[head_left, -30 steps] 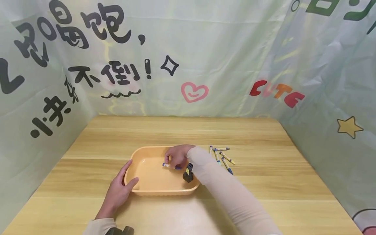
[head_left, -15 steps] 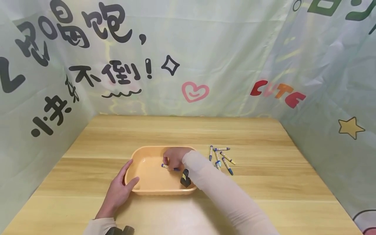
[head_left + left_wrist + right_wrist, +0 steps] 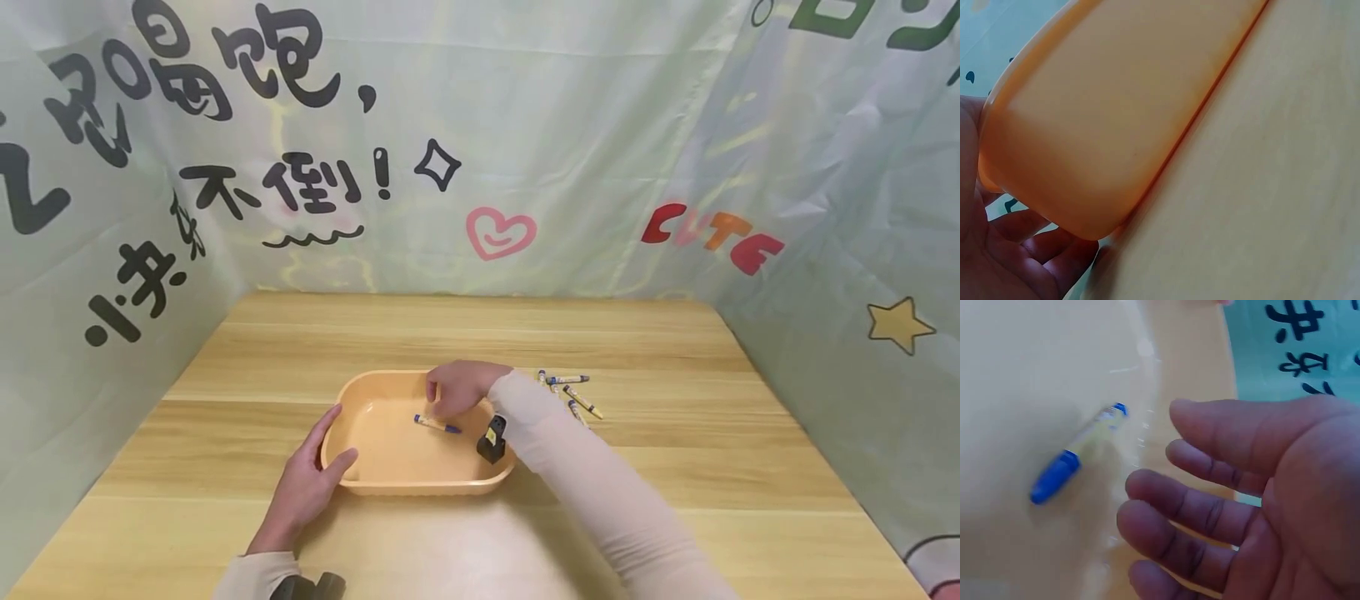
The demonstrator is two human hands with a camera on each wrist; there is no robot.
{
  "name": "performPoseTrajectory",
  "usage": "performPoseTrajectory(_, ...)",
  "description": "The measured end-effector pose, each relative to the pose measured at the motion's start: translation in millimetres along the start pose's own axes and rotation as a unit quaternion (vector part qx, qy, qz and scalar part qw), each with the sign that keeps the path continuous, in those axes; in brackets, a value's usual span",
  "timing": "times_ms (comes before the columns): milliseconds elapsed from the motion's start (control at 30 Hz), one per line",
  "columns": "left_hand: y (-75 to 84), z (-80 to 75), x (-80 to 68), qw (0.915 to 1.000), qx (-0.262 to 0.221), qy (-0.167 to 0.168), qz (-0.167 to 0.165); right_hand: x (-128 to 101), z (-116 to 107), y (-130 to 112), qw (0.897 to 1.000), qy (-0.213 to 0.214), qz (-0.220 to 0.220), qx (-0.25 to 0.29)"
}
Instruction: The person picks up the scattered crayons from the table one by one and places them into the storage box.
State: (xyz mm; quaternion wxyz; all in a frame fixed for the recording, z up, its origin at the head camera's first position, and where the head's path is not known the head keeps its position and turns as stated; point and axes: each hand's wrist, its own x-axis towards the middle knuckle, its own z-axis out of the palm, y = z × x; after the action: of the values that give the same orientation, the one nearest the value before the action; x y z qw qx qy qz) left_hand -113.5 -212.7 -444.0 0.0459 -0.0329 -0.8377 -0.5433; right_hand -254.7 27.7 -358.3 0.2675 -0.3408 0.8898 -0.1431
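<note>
An orange plastic tray [image 3: 375, 462] stands on the wooden table. My left hand [image 3: 303, 487] grips its left end, thumb over the rim and fingers along the outer wall, as the left wrist view also shows. Inside the tray lies one blue crayon [image 3: 437, 424] with a pale wrapper. Just above and behind it hovers my right hand [image 3: 465, 387]. In the right wrist view that hand's fingers [image 3: 1154, 531] are spread loosely and apart from the crayon, with nothing between them.
Several crayons lie loose on the table right of the tray, among them a yellow one [image 3: 582, 402] and a dark-tipped one [image 3: 567, 380]; my right sleeve [image 3: 585, 483] partly hides the group. Printed cloth walls [image 3: 480, 100] enclose the table.
My right hand has let go of the blue crayon, leaving it on the tray floor, and has lifted up and to the right. The left hand keeps its grip on the tray.
</note>
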Motion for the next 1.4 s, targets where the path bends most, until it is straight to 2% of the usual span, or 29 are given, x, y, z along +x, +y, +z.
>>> performPoseTrajectory(233, 0.2, 0.6, -0.5, 0.9999, 0.002, -0.006, -0.012, -14.8, -13.1, 14.6, 0.994, 0.038, -0.042, 0.096)
performPoseTrajectory(467, 0.3, 0.7, 1.0, 0.9999, -0.004, -0.010, -0.008, -35.5, -28.2, 34.5, 0.989, 0.075, -0.042, 0.122)
performPoseTrajectory(700, 0.3, 1.3, 0.0, 0.9999, -0.011, -0.005, -0.007, -57.6, -35.9, 67.5, 0.976, 0.123, -0.040, 0.175)
performPoseTrajectory(900, 1.3, 0.5, 0.0, 0.9999, -0.003, -0.004, -0.012, -74.6, -35.5, 98.5, 0.971, 0.146, -0.008, 0.191)
performPoseTrajectory(1100, 1.0, 1.0, 1.3, 0.9999, -0.010, -0.002, -0.008, -88.3, -28.4, 128.5, 0.973, 0.151, 0.036, 0.172)
performPoseTrajectory(1400, 0.1, 1.4, 1.2, 0.9999, 0.002, 0.000, -0.010, -103.6, -13.3, 162.9, 0.978, 0.107, 0.093, 0.152)
